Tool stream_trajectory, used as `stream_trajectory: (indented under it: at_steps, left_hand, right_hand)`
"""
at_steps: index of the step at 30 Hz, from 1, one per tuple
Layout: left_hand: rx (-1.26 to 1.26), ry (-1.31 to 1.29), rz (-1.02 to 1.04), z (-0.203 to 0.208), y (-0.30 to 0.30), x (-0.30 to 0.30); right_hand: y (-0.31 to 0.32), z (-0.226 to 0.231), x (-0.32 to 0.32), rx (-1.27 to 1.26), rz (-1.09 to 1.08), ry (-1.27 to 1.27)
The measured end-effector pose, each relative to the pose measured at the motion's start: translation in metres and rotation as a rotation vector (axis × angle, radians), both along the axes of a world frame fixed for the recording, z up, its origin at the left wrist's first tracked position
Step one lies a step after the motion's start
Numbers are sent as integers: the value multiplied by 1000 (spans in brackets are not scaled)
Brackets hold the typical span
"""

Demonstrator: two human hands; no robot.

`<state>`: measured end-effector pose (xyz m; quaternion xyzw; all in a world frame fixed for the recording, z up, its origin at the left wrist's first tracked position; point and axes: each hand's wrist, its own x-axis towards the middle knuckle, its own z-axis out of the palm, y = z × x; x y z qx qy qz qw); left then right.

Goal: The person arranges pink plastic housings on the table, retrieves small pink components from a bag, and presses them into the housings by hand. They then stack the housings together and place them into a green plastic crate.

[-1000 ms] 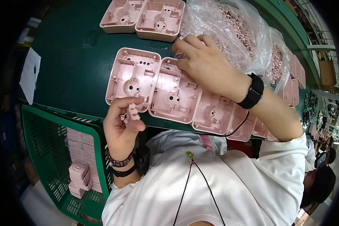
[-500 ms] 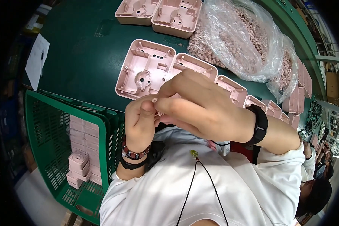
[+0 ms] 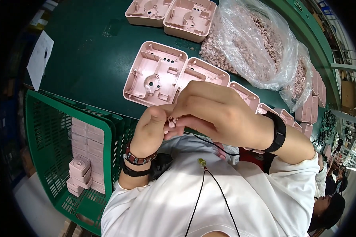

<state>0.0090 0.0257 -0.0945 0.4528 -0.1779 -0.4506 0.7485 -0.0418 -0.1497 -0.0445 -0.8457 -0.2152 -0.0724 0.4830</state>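
Note:
My left hand and my right hand meet close to my chest, fingertips together around a small pink plastic part. Both hands pinch it; most of it is hidden by the fingers. Just beyond the hands a row of pink moulded housings lies open side up on the green table, the nearest one at the left end. The right hand covers part of the second housing.
A green mesh basket with stacked pink assembled units stands at my left. Two clear bags of small pink parts lie at the back right. Two more housings sit at the far edge, a white paper at the left.
My right hand came back from the housings by the bag and joined the left hand near my chest; both now hold the small part together.

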Motion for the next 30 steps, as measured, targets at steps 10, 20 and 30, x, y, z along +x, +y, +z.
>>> stream_trajectory:
  at_steps: [10, 20, 30]
  left_hand:
    - [278, -464, 24, -11, 4, 0]
    - [228, -223, 342, 10, 17, 12]
    - [182, -301, 420, 10, 37, 14]
  right_hand:
    - [0, 4, 12, -356, -80, 19]
    - [-21, -27, 98, -959, -96, -122]
    - [-17, -51, 110, -1083, -122, -289]
